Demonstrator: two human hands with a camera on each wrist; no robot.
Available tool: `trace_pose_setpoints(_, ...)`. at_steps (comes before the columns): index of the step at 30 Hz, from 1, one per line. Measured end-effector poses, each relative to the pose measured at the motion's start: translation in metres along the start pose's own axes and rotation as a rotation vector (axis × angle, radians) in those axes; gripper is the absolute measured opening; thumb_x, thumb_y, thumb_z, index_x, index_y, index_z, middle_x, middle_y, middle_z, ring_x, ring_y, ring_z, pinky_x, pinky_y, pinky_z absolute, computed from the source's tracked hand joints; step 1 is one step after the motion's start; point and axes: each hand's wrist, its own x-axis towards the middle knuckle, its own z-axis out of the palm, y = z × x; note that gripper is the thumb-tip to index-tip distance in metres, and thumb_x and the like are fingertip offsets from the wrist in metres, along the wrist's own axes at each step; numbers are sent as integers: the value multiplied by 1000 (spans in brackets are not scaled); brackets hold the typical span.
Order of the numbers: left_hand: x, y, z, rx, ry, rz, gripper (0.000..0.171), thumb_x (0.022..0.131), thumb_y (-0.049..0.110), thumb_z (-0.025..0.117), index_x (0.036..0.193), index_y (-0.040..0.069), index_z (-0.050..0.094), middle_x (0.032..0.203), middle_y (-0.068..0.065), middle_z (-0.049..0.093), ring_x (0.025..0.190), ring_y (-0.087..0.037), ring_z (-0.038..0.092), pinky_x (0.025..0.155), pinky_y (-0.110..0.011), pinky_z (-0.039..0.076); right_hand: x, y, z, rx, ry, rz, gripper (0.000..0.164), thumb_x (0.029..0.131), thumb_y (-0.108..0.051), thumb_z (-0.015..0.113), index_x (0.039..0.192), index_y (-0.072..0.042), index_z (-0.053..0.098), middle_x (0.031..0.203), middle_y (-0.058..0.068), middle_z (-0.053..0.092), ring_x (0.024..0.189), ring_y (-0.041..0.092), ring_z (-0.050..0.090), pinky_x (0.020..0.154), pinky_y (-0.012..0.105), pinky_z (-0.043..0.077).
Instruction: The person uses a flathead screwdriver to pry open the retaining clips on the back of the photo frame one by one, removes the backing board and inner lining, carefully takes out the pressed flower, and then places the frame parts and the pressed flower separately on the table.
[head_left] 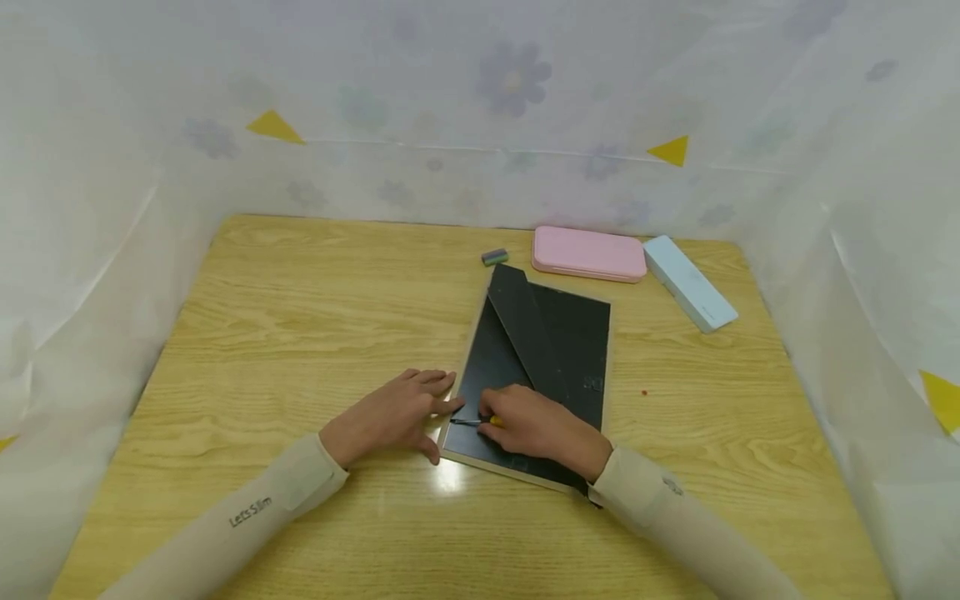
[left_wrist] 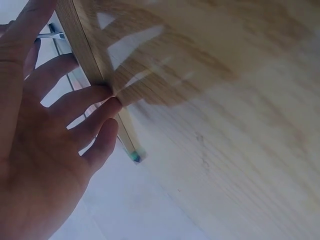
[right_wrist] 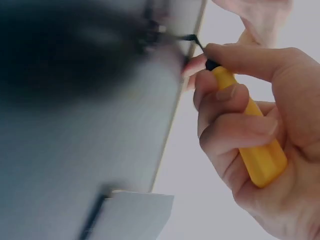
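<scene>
A picture frame [head_left: 585, 333] lies face down, its black back up, with a black stand leg [head_left: 525, 329] slanting across it. My right hand [head_left: 543, 429] grips a screwdriver [right_wrist: 262, 155] by its yellow handle, fingers wrapped around it. In the head view its metal shaft [head_left: 467, 422] points left, the tip at the frame's near left edge. Beside that edge is my left hand [head_left: 390, 415], its fingers spread. In the left wrist view, its fingertips [left_wrist: 112, 102] touch the frame's wooden side [left_wrist: 87, 45].
Behind the frame lie a pink case [head_left: 588, 254], a light blue case [head_left: 690, 283] and a small grey-green block [head_left: 495, 257]. A tiny red piece [head_left: 644, 392] sits to the right on the wooden table [head_left: 322, 308]. Pale patterned sheets [head_left: 420, 100] surround the table's back and sides.
</scene>
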Motion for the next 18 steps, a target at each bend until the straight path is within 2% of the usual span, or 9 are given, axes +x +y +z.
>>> trace_pose_setpoints(8,-2,-3,1,-67,14,-4,87,66,58,80,139,13,61,150,-23,45,141,-34,40,108,-54,39,11,-20,-12,-320,-101,39,14,94,-13,69,108,-11,67,76,3,60,60,16,56,51,29,41)
trace_pose_setpoints(13,-2,-4,2,-92,36,-3,88,65,57,82,138,14,61,149,-22,45,141,-34,40,107,-53,39,20,-32,-21,-417,-126,39,13,96,-12,67,108,-14,69,68,2,55,51,13,46,48,27,34)
trace_pose_setpoints(18,-4,-6,5,-101,65,4,87,63,57,84,136,14,64,149,-20,47,140,-34,42,105,-53,41,29,-44,-32,-499,-122,-3,8,96,-11,66,100,-16,71,61,0,50,48,11,37,49,26,29)
